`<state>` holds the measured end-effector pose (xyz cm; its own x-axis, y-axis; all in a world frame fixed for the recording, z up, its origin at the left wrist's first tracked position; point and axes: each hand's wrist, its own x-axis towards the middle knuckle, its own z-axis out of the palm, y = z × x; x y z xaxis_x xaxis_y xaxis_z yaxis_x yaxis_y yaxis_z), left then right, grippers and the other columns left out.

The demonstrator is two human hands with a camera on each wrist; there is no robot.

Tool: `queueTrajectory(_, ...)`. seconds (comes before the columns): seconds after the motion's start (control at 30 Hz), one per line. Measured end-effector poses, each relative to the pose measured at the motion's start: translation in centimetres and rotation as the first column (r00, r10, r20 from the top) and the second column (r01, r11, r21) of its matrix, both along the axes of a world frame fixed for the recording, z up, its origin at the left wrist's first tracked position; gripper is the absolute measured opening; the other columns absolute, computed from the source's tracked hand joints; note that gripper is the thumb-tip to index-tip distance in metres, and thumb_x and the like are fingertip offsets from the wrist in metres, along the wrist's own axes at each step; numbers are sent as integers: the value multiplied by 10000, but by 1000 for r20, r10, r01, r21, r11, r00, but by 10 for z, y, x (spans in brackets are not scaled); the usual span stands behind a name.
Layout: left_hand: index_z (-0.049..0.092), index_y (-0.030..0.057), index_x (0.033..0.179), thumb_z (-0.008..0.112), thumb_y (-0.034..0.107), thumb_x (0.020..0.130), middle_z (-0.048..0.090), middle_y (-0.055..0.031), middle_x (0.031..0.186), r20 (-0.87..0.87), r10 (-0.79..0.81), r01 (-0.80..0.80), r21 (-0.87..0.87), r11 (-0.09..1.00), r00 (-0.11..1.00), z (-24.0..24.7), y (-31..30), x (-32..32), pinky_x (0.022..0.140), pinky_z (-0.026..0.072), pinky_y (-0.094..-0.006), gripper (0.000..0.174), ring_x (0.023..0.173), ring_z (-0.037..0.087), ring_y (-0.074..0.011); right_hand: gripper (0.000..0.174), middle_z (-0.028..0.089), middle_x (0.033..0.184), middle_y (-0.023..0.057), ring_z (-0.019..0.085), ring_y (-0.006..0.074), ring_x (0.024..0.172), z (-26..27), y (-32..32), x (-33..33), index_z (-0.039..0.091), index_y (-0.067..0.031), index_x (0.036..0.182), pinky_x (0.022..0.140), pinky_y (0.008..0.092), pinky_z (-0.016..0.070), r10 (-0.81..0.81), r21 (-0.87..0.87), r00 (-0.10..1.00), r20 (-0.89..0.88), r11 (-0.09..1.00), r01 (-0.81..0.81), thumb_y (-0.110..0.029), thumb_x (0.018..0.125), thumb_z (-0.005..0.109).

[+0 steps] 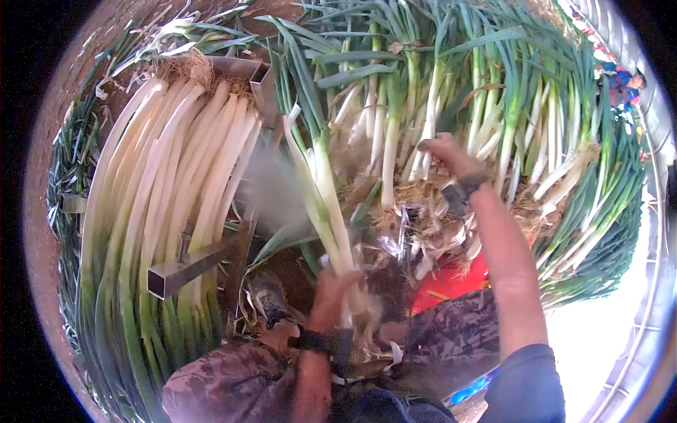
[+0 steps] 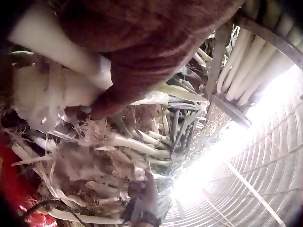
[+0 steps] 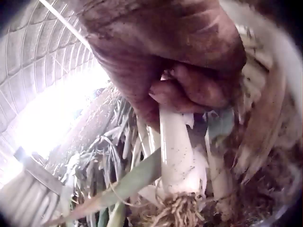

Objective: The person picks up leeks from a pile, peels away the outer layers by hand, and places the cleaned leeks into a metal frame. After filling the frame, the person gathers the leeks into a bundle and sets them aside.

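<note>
My left hand (image 1: 331,299) grips green onions (image 1: 331,218) low on their white stalks, above my lap. Their green leaves slant up and away to the left. In the left wrist view the fingers of this hand curl over a thick white stalk (image 2: 57,47). My right hand (image 1: 451,151) reaches forward into the row of green onions (image 1: 508,99). Seen from the right wrist, its fingers are curled round the white stalk of one green onion (image 3: 177,151), whose roots (image 3: 182,213) hang below the fist.
To the left, a bundle of long peeled green onions (image 1: 162,176) lies in a metal frame (image 1: 190,268). Root scraps and peeled skins (image 1: 437,225) litter the ground before me, beside a red sheet (image 1: 451,282). A ribbed translucent wall (image 2: 255,175) curves at the side.
</note>
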<state>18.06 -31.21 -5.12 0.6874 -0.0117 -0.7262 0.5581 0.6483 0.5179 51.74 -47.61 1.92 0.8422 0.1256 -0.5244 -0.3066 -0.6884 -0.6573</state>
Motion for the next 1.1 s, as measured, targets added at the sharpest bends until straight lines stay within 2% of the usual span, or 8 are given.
queueTrajectory(0.07,583,-44,1060,710,145,805,658,-102,794,17,-49,50,-31,998,999,13,2,8,637,565,-328,342,678,658,-208,383,541,887,39,539,199,882,43,-34,-1,648,-26,1073,775,307,506,353,31,917,186,931,-365,-262,786,741)
queueTrajectory(0.2,552,-25,1109,695,142,820,664,-104,794,122,-34,42,-65,997,992,34,4,7,634,585,-355,363,674,665,-216,398,703,1032,71,631,173,927,144,-61,9,653,-13,1120,817,267,517,-8,355,994,113,934,-33,-266,822,723)
queueTrajectory(0.33,546,-20,1117,663,155,841,638,-101,784,166,6,-4,-10,1000,986,32,3,0,535,570,-342,347,613,638,-206,309,718,1025,93,640,123,854,176,-72,3,707,-22,1093,762,233,534,35,139,993,114,989,-50,-254,894,662)
queueTrajectory(0.47,564,8,1106,631,168,847,605,-69,774,158,-3,5,-14,1000,987,29,7,-11,471,527,-309,311,568,597,-183,312,631,881,81,573,106,735,126,-44,-51,671,26,1128,582,245,511,280,-141,886,370,959,-244,-192,907,644)
queueTrajectory(0.67,555,7,1117,684,259,890,610,-76,820,101,-54,45,90,995,993,37,0,-12,457,513,-307,362,571,593,-174,249,477,840,61,468,176,664,88,19,-151,402,-80,932,558,317,452,410,-250,909,78,891,-380,-294,942,529)
queueTrajectory(0.73,556,8,1111,680,344,916,610,-71,820,157,-34,19,92,996,987,37,-6,-10,442,509,-312,408,586,604,-160,401,577,1001,198,592,319,959,82,29,-185,468,68,1158,890,435,499,442,-304,889,-118,836,-456,-218,895,564)
queueTrajectory(0.8,555,6,1116,642,378,944,611,-62,841,108,-103,90,115,989,989,56,-2,-11,512,534,-309,420,667,622,-153,454,582,1114,243,593,360,1065,32,8,-232,429,78,1231,930,454,478,589,-315,808,23,771,-554,-208,897,542)
queueTrajectory(1.1,508,-28,1321,648,376,922,613,-149,1210,349,-321,268,191,944,881,112,-1,-27,893,504,-319,584,1051,597,-201,729,537,1269,219,542,295,1152,13,-22,-287,272,82,1424,993,362,447,751,388,622,-222,653,-651,-240,889,648)
